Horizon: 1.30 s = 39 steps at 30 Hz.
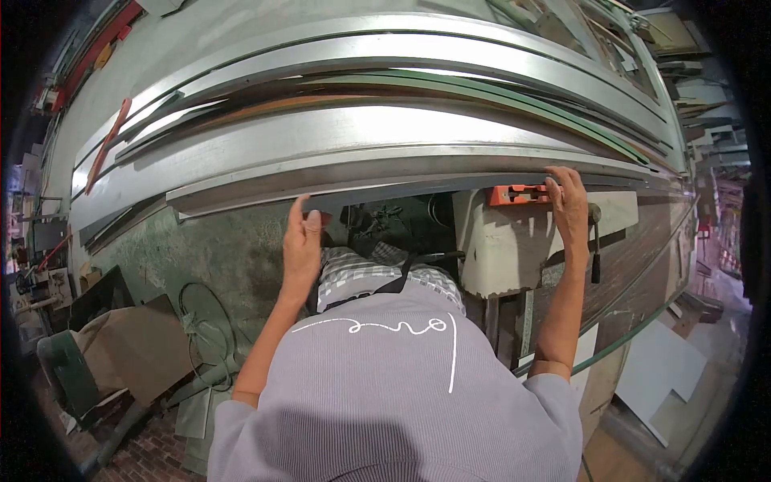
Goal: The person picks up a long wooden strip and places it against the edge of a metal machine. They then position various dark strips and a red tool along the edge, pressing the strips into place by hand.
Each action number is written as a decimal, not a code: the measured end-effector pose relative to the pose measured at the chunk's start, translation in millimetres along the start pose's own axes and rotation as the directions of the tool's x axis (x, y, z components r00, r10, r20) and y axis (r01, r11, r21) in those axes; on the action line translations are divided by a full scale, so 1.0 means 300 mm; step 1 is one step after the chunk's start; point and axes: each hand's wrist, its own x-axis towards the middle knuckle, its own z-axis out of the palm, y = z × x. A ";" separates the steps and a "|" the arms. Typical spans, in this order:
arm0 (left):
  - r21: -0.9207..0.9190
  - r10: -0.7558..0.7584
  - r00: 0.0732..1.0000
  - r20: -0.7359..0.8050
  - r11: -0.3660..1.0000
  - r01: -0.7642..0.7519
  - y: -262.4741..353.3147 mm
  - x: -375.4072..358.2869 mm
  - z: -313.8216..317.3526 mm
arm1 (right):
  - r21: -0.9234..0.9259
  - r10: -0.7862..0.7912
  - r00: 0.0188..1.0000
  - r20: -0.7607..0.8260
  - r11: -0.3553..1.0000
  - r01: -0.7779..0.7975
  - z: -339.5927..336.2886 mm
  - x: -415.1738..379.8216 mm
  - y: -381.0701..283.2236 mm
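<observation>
A long, thin dark grey strip runs sideways in front of the body, along the near edge of a metal channel. My left hand is closed on the strip's left part, thumb and fingers at its edge. Farther right, my right hand has its fingers curled over the same strip. Just left of the right hand, an orange-red tool lies on a pale block. What lies under the fingers is hidden.
Wide silvery metal profiles and green strips lie beyond the hands. An orange-red handled tool rests at the left. A black crank handle hangs near the right forearm. Brown cardboard stands at the lower left.
</observation>
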 end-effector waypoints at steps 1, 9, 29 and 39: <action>-0.005 0.028 0.999 0.042 1.000 -0.028 -0.008 0.004 0.018 | 0.005 -0.001 1.000 -0.005 1.000 0.001 -0.003 -0.003 0.004; 0.091 0.061 0.961 0.269 0.992 -0.089 0.067 0.025 0.184 | -0.043 0.017 0.999 -0.039 0.999 -0.018 -0.016 -0.029 0.033; 0.414 0.238 0.847 0.476 0.789 -0.454 0.151 0.138 0.198 | -0.125 0.148 0.989 -0.003 0.981 -0.147 -0.007 -0.002 0.162; 0.292 0.268 0.809 0.523 0.836 -0.465 0.177 0.151 0.225 | -0.059 0.123 0.991 -0.045 0.990 -0.126 -0.011 0.018 0.218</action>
